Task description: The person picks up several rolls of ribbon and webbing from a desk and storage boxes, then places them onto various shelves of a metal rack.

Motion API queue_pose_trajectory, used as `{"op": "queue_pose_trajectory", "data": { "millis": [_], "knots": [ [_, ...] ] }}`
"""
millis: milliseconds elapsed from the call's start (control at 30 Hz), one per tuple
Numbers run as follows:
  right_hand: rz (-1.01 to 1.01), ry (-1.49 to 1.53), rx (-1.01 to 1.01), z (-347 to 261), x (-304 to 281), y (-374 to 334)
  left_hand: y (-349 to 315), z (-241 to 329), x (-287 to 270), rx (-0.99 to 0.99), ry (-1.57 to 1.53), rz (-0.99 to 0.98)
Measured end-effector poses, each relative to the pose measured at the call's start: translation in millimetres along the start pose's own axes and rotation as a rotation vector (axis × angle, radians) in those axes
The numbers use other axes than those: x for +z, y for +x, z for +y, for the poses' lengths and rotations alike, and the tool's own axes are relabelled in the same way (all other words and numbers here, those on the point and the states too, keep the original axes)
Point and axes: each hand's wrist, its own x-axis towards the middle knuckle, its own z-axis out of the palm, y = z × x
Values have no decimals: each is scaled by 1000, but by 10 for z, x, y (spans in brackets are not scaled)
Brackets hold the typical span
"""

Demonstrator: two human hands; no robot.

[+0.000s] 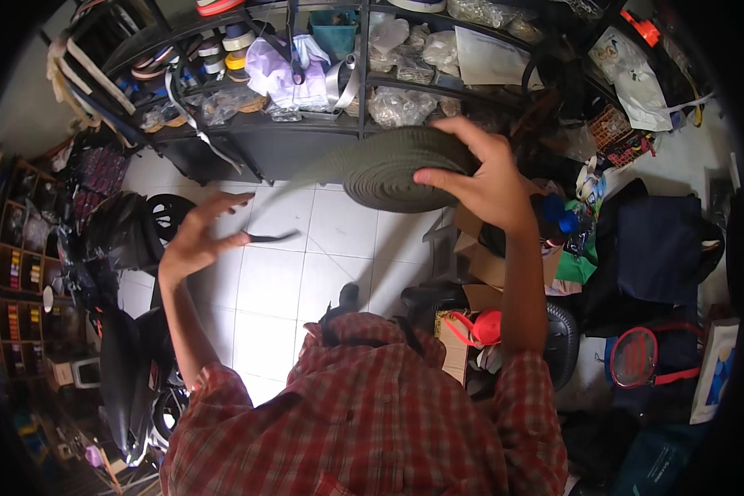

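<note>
My right hand (484,169) grips a flat coil of olive-green webbing (397,178), its thumb pressed on the coil's face and its fingers over the far edge. From the coil a blurred length of the webbing runs down and left toward my left hand (202,236). The thumb and fingers of that left hand are apart. A short dark strip (274,237) reaches right from its thumb tip; I cannot make out what it is or whether it is held.
Black shelves (260,153) with tape rolls, plastic bags and a teal bin (333,35) stand ahead. A motorcycle (128,372) and thread-spool racks (21,273) are at left. On the right are cardboard boxes (481,256), a dark blue bag (660,252) and a red-framed racket-like object (635,357).
</note>
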Motion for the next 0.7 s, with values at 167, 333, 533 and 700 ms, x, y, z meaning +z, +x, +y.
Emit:
{"op": "queue_pose_trajectory", "data": {
  "millis": [167, 333, 533, 700],
  "knots": [
    [-121, -78, -83, -51, 189, -328, -19, 640, 641, 264, -283, 163],
    [-184, 50, -104, -124, 404, -613, 72, 1333, 1257, 169, -512, 372],
    [-173, 160, -74, -151, 642, -945, -184, 1345, 1593, 31, -584, 570],
    [-242, 204, 80, -200, 872, -1063, -434, 1172, 1601, -7, -608, 546]
  ]
}}
